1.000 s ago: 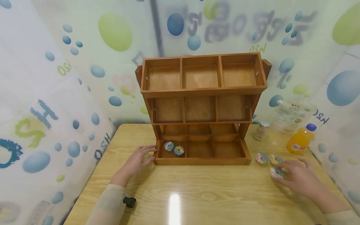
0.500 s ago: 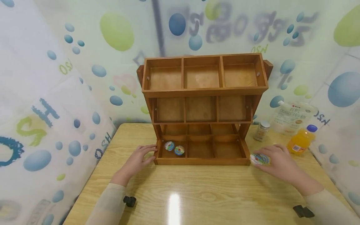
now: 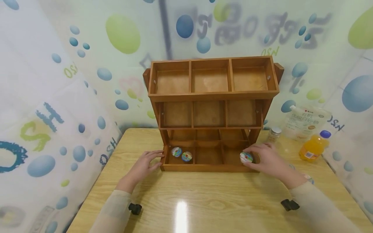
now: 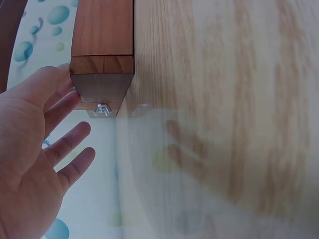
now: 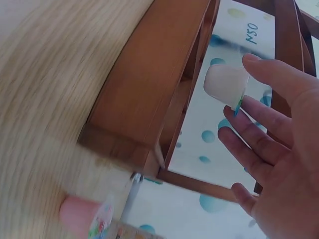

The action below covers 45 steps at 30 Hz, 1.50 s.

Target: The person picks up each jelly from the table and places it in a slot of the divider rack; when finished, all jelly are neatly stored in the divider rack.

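Pinching a small lidded cup (image 3: 246,157) between thumb and fingertips, the person's right hand (image 3: 266,159) hovers at the right end of the wooden rack (image 3: 214,96). The cup is over the right-hand compartment of the rack's lowest tier; in the right wrist view its body is pale and whitish, and its lid has a blue and green edge.

The left hand (image 3: 143,166) is at the rack's opposite end, fingers loosely extended and somewhat spread, gripping nothing. In the left wrist view its nearest fingers touch the lower corner of the rack's frame, near a metal wing nut (image 4: 102,110), while two others stand apart from the wood.

In the left compartment of the rack's lowest tier sit a blue-rimmed cup (image 3: 176,151) and, just beside it on the right, a cup with a yellowish lid (image 3: 187,156). To the right of the rack, largely hidden by the right forearm, parts of other cups (image 3: 309,178) show on the worktop (image 3: 221,194). The right wrist view shows a pink cup (image 5: 82,216) near the rack's end.

Also right of the rack are a silver-capped jar (image 3: 274,133), partly covered by the right hand; a pale spouted pouch (image 3: 306,124), farther from the rack and towards the back; and an upright orange bottle (image 3: 313,147) with a blue cap, farthest out. Behind the rack hangs a pale covering (image 3: 131,74) printed with blue and green ovals.
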### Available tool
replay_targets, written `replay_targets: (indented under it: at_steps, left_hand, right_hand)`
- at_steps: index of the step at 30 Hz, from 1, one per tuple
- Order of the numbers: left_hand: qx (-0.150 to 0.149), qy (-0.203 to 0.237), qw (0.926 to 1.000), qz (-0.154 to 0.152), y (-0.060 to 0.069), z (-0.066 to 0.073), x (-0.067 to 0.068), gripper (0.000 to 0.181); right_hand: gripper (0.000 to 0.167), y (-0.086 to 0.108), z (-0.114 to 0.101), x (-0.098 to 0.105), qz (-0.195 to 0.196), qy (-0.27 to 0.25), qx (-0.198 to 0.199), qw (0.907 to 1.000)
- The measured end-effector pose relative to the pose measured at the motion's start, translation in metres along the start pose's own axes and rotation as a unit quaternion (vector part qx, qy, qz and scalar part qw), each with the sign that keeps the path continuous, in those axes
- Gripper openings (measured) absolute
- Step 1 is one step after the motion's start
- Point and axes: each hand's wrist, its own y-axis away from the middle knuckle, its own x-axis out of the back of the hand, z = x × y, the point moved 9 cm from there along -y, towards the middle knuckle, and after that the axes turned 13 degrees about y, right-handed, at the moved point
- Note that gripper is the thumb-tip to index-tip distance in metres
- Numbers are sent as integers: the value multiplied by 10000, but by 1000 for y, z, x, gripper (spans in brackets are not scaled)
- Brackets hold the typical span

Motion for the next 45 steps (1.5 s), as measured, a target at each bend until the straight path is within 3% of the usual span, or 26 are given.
replay_targets:
  at_steps: [12, 19, 28, 38, 45]
  left_hand:
    - [34, -87, 10000, -13, 2, 1, 0, 37]
    - [-8, -85, 10000, 35, 2, 2, 1, 37]
    - [51, -51, 10000, 45, 4, 1, 2, 37]
    - [-49, -59, 10000, 19, 0, 3, 0, 37]
    - [-15, -115, 9999, -2, 1, 4, 1, 37]
  right_hand:
    - [39, -43, -29, -32, -260, -95, 140, 9995]
    - [40, -67, -51, -48, -258, -590, 206, 9977]
    - [40, -89, -78, -80, -581, -883, 206, 9942]
    - [40, -108, -78, -115, -763, -989, 10, 9922]
    - [41, -118, -82, -123, -866, -911, -5, 9921]
